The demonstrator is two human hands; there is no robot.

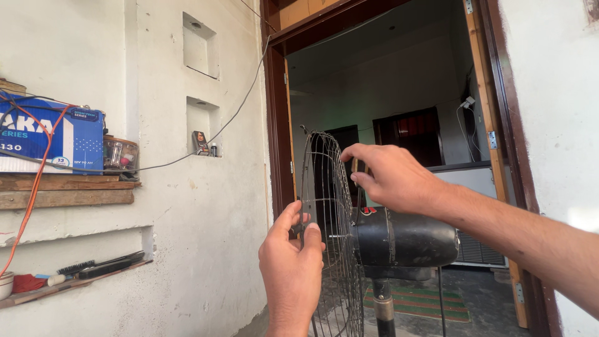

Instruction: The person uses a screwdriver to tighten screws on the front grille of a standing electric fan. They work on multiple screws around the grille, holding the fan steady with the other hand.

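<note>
Hands [293, 262] grip fan guard [331, 237] beside whitewashed wall [206, 212].

There is just one view, from a camera on the person's head. It looks straight ahead at an open doorway [387, 125] and a white wall [156, 206]. It sits very close to a fan's wire guard [331, 206].

1. 2 hands: left hand [292, 269], right hand [392, 177].
2. 1 fan guard [329, 206], 1 motor [405, 238].
3. 2 wall niches: upper niche [199, 45], lower niche [203, 126].
4. 1 blue box [53, 136], 2 wood shelves: top shelf [65, 190], low shelf [75, 282].
5. 1 doorway [387, 81].
</note>
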